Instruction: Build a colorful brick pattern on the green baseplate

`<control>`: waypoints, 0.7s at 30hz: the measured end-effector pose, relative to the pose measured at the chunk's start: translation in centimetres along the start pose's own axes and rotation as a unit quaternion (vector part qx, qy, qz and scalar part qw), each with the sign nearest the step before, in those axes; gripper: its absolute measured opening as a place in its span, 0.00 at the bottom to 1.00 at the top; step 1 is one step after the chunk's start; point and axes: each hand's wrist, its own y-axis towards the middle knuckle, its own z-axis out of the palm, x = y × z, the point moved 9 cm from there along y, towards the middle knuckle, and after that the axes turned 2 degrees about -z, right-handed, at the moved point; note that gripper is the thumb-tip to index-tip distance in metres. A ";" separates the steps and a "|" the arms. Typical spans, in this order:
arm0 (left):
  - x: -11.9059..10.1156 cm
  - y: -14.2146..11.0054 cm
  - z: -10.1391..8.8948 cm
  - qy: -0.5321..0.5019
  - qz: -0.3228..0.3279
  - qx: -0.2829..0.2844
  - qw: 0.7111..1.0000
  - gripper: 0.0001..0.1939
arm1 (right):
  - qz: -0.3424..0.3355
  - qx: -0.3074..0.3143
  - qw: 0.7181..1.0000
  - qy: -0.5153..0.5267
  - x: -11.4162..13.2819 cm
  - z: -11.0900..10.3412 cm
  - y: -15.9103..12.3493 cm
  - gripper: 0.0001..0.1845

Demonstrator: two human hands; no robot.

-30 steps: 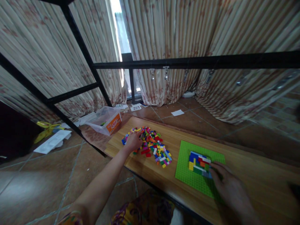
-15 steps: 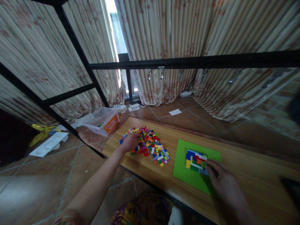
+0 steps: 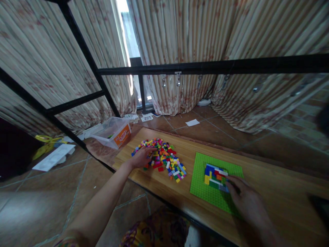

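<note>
My left hand (image 3: 143,157) lies over a heap of small toy building bricks (image 3: 167,156) in many colours, its fingers stretched out among them. The fingertips are partly lost against the bricks. Over on the right, a green studded baseplate (image 3: 199,192) rests on the wooden board. A flat patch of joined bricks (image 3: 214,176) in blue, yellow, red, white, orange and green sits on it. My right hand (image 3: 244,195) reaches in from the lower right, thumb and forefinger pinched at the patch's right edge on what looks like a small brick, mostly hidden by the fingertips.
A clear plastic box (image 3: 105,139) with an orange label stands beyond the left end of the wooden board (image 3: 159,185). A black metal frame (image 3: 205,68) crosses in front of the curtains. Papers (image 3: 192,122) lie on the tiled floor, and a dark object (image 3: 320,206) is at the right.
My left hand has shifted slightly over the brick heap, its fingers reaching a little further right. My right hand stays at the edge of the brick patch.
</note>
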 end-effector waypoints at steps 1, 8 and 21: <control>0.0 0.1 0.0 -0.003 0.001 0.000 1.000 0.31 | -0.002 0.001 1.000 -0.001 0.1 0.0 0.0 0.20; 0.1 -0.6 -1.6 -0.087 0.000 -0.042 0.995 0.24 | 0.016 0.009 1.000 0.008 0.3 -0.1 0.0 0.21; -15.6 -1.2 9.2 -0.608 -0.061 0.081 0.788 0.21 | 0.061 -0.054 0.992 0.098 0.1 -2.9 0.3 0.22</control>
